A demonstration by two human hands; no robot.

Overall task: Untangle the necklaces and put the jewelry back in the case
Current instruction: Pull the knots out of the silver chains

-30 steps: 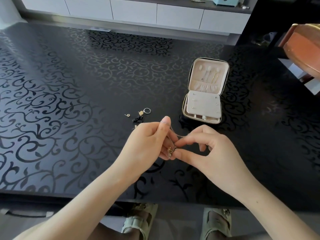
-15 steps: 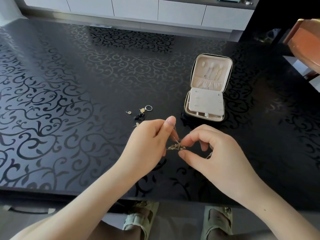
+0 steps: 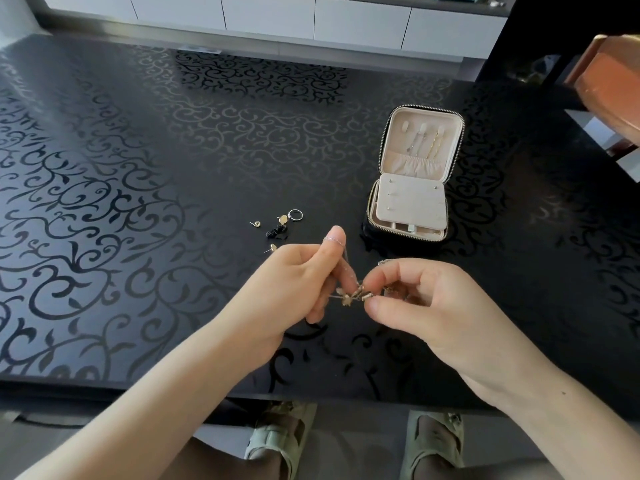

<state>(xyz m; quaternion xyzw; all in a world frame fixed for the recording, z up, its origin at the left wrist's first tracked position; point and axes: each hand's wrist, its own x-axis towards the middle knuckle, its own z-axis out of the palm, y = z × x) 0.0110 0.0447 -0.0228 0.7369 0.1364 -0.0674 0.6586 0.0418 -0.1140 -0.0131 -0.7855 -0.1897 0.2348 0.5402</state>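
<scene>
A knot of thin gold necklaces [image 3: 353, 295] with small gold charms hangs between both hands above the black table. My left hand [image 3: 298, 282] pinches one side, a chain looped over its raised forefinger. My right hand [image 3: 426, 303] pinches the other side between thumb and forefinger, with more chain bunched under its fingers. Behind them the jewelry case [image 3: 412, 181] stands open, beige inside, with chains hanging in its lid and studs on its panel. Loose pieces lie left of the case: a silver ring [image 3: 295, 214], gold earrings [image 3: 283, 220], a small stud [image 3: 256, 224] and a black piece [image 3: 276, 232].
The black table [image 3: 138, 202] has a glossy scroll pattern and its near edge runs just below my wrists. A wooden chair [image 3: 609, 84] stands at the far right. White cabinets [image 3: 277, 12] line the back wall. My knees and sandals show under the table edge.
My hands have drawn slightly apart, so the charms of the knot now show between the fingertips. The case and loose pieces have not moved.
</scene>
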